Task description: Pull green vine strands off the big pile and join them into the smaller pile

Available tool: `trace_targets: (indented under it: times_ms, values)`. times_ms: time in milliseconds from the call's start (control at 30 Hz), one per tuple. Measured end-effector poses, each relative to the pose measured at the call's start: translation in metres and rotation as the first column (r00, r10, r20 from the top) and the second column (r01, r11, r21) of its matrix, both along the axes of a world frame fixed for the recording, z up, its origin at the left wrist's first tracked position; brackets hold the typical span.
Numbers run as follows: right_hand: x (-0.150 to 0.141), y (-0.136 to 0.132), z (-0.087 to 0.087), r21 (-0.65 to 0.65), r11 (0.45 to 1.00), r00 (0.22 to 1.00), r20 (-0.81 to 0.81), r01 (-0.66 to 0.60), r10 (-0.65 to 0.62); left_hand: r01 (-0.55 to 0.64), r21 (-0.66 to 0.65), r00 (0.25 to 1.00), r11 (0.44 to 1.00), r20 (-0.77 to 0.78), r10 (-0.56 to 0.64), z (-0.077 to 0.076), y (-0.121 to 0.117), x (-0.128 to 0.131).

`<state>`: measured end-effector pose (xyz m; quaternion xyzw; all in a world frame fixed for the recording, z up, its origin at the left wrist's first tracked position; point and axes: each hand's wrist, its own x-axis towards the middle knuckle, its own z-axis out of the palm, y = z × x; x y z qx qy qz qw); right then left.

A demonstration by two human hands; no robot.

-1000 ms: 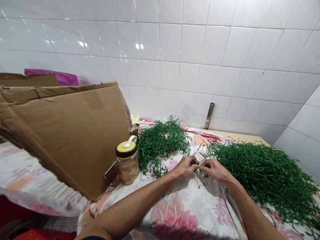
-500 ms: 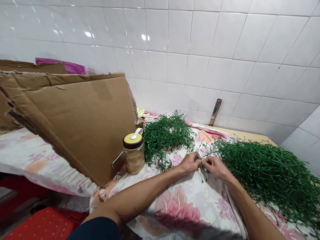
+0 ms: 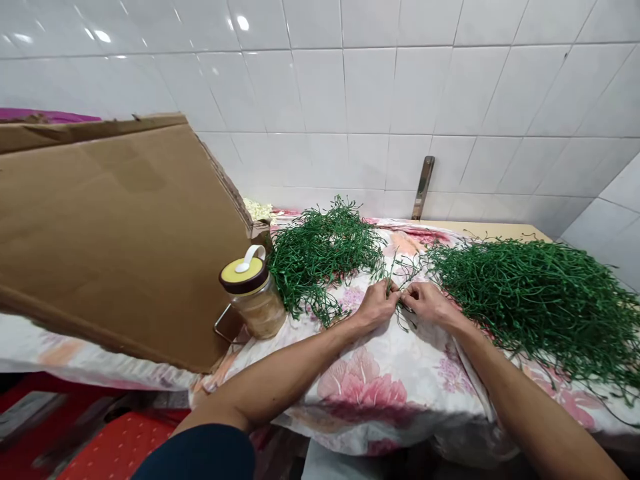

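Note:
My left hand [image 3: 379,303] is closed in a pinch on thin green stems [image 3: 389,283], which poke up above the fingers. Close against it, my right hand [image 3: 423,301] is also pinched, its fingertips on the same wiry stems. Some dark stem ends hang below the fingertips. The stems look like artificial plant sprigs with small tips. A smaller pile of green sprigs [image 3: 320,250] lies beyond my left hand. To the right of my right hand spreads a larger heap of the same sprigs [image 3: 530,300]. Exactly which stem each hand grips is partly hidden by the fingers.
A floral cloth [image 3: 360,387] covers the table. Left of the smaller pile stands a jar [image 3: 257,300] with a yellow and brown lid, beside a large cardboard sheet [image 3: 125,240]. A metal strip [image 3: 423,188] leans on the tiled wall. A red stool [image 3: 117,447] is at lower left.
The camera view has tilted down and shifted slightly, so the wall and table items appear moved. Both hands stay together on the stems, with little change in their pose.

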<state>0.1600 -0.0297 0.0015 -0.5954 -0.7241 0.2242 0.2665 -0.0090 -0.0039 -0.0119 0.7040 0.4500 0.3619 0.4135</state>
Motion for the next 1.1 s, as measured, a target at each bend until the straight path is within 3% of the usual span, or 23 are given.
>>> trace_targets:
  times_ms: [233, 533, 667, 800, 933, 1100]
  values:
    - [-0.014, -0.003, -0.001, 0.028, 0.99, 0.984, 0.104, 0.14, -0.143, -0.077, 0.071, 0.995, 0.995, -0.063, 0.081, -0.004, -0.007, 0.0]
    - [-0.024, -0.011, 0.002, 0.132, 0.974, 0.948, 0.238, 0.182, -0.209, -0.028, 0.247, 0.985, 0.969, -0.158, 0.068, -0.006, -0.014, -0.002]
    - [-0.018, -0.007, 0.002, 0.062, 0.989, 0.982, 0.126, 0.136, -0.143, -0.11, 0.066, 0.994, 0.992, 0.015, 0.109, -0.007, -0.009, 0.002]
    - [-0.013, -0.005, 0.0, 0.085, 0.993, 0.991, 0.09, 0.088, -0.095, -0.097, -0.148, 0.971, 0.984, 0.201, 0.126, -0.009, 0.001, 0.006]
    - [-0.01, -0.006, -0.001, 0.086, 0.996, 0.999, -0.032, 0.034, -0.032, -0.037, -0.233, 0.956, 0.972, 0.275, 0.103, -0.003, 0.003, 0.006]
    - [-0.001, -0.001, -0.001, -0.024, 0.998, 0.961, -0.272, -0.062, 0.054, 0.044, -0.307, 0.928, 0.951, 0.365, 0.074, 0.006, 0.0, 0.003]
